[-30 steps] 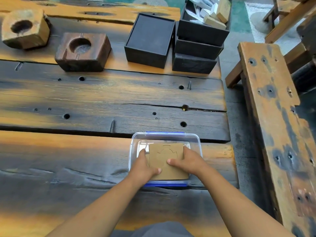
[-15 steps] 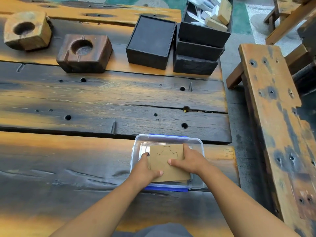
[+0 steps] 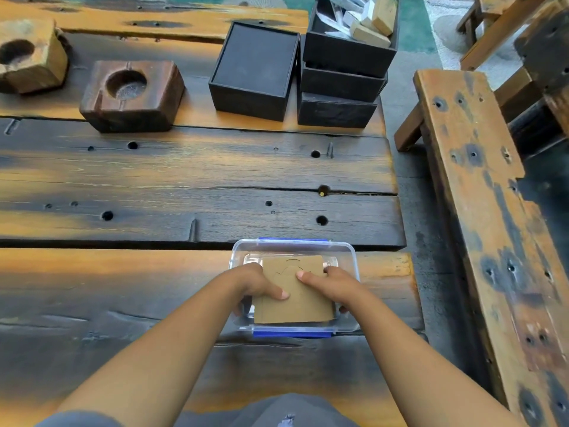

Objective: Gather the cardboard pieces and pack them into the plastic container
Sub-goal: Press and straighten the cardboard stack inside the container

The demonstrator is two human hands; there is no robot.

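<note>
**Both hands on the cardboard over the container**

Nearest, the left hand (image 3: 257, 283) and right hand (image 3: 331, 285) each grip a side of the cardboard pieces (image 3: 295, 291), thumbs pressed on top and fingers curled under the edges. The brown stack sits in the mouth of the clear plastic container (image 3: 345, 251), which rests near the right end of the scorched wooden table (image 3: 184, 180). Farther back stand a dark wooden block (image 3: 132, 97) with a round hollow, a black box (image 3: 254, 69) and stacked black trays (image 3: 341, 84). A wooden bench (image 3: 480, 211) runs along the right.
</note>
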